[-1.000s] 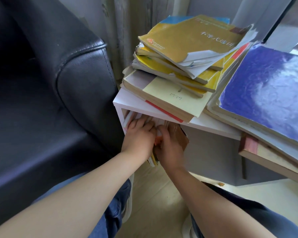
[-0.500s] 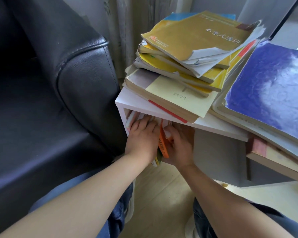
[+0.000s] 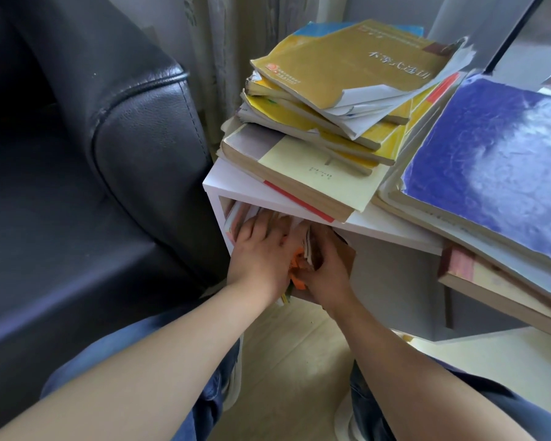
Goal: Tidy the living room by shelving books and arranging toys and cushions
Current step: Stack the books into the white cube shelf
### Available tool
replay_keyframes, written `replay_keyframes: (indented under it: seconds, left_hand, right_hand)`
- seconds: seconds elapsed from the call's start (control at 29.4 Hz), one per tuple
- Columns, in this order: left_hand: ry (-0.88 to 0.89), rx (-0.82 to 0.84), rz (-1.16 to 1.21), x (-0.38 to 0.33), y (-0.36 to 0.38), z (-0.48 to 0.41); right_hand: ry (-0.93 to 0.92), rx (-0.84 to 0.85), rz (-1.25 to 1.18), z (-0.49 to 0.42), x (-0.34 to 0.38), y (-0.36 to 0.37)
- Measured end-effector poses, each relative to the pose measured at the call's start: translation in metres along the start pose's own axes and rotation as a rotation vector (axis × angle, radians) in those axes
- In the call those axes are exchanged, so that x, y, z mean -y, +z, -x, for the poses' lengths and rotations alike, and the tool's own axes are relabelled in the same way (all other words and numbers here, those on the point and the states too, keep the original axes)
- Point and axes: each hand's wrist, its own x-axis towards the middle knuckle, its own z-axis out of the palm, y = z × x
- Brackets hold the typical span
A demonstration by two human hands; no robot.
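The left hand (image 3: 261, 249) presses flat against upright paperback books (image 3: 236, 218) inside the white box shelf (image 3: 217, 198); the right hand (image 3: 326, 275), touching it, grips a brown-covered book (image 3: 347, 253). Best to wedge a gap, then slide squarely.

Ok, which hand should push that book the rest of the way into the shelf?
Likely right hand: it grips the brown-covered book at the opening; left hand presses flat on the shelved books.

Home living room corner. Black leather sofa (image 3: 147, 128) at left, patterned curtain (image 3: 223, 43) behind, light wood-look floor (image 3: 299, 361). Low white shelf unit (image 3: 236, 186) just beside sofa arm, messy book piles (image 3: 347, 74) on top, shelved books (image 3: 236, 218) upright in its compartment.
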Motion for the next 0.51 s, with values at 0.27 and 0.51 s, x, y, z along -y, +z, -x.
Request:
replay_keyframes:
  seconds: [0.27,0.51]
  left_hand:
    - [0.045,0.036,-0.082,-0.006,-0.002,-0.002]
    - [0.095,0.062,-0.165,-0.006,0.001,0.001]
  right_hand:
    - [0.003,0.127,0.111,-0.006,-0.006,-0.022]
    - [-0.179,0.151,0.394,-0.008,0.002,-0.028]
